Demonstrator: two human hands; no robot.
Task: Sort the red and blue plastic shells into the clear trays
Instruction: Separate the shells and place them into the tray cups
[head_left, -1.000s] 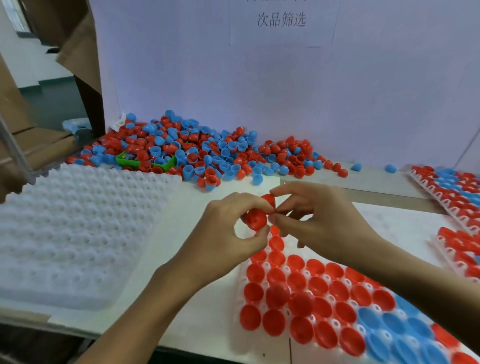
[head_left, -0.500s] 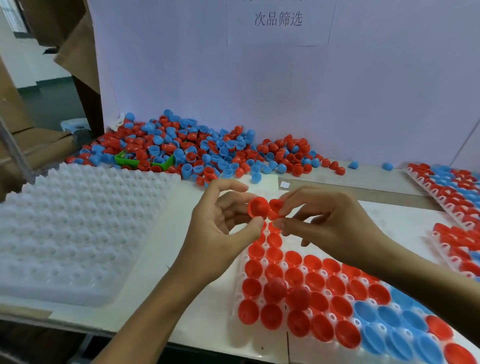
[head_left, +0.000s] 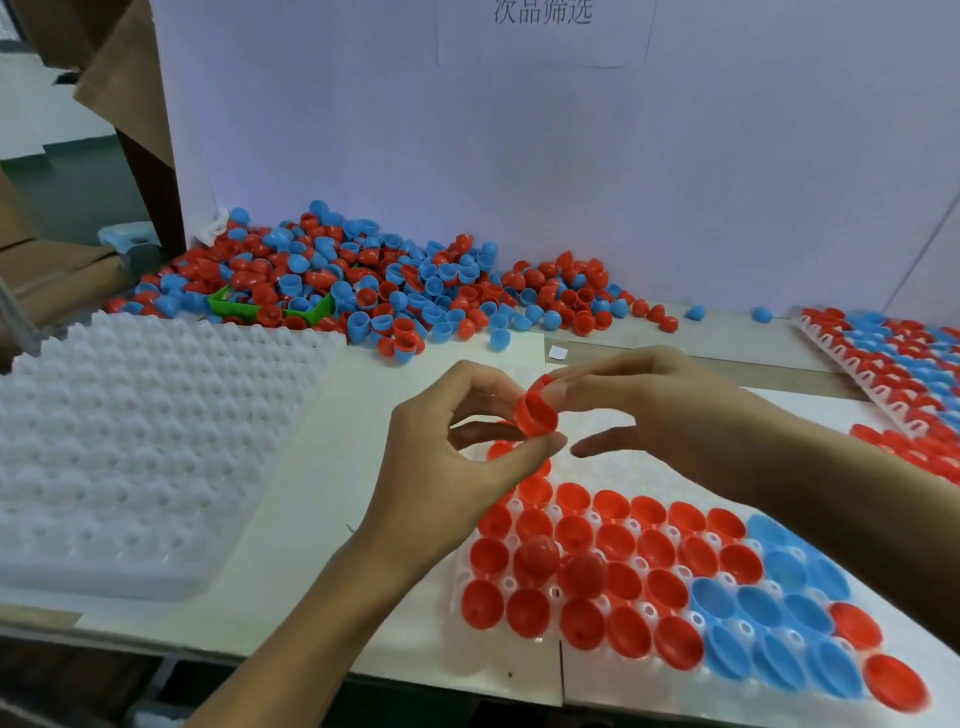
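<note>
Pinching one red shell (head_left: 537, 414) between them, the left hand (head_left: 452, 462) and right hand (head_left: 660, 415) hovered above the half-filled clear tray (head_left: 519, 660)

A red shell (head_left: 537, 414) is held in the air above the near clear tray (head_left: 498, 660). This tray is partly filled with red shells (head_left: 613, 558) on its left and blue shells (head_left: 779, 618) on its right, open sides up. A loose pile of red and blue shells (head_left: 374, 291) lies far behind. An empty clear tray (head_left: 130, 452) lies left. More filled trays (head_left: 893, 358) lie far right.
</note>
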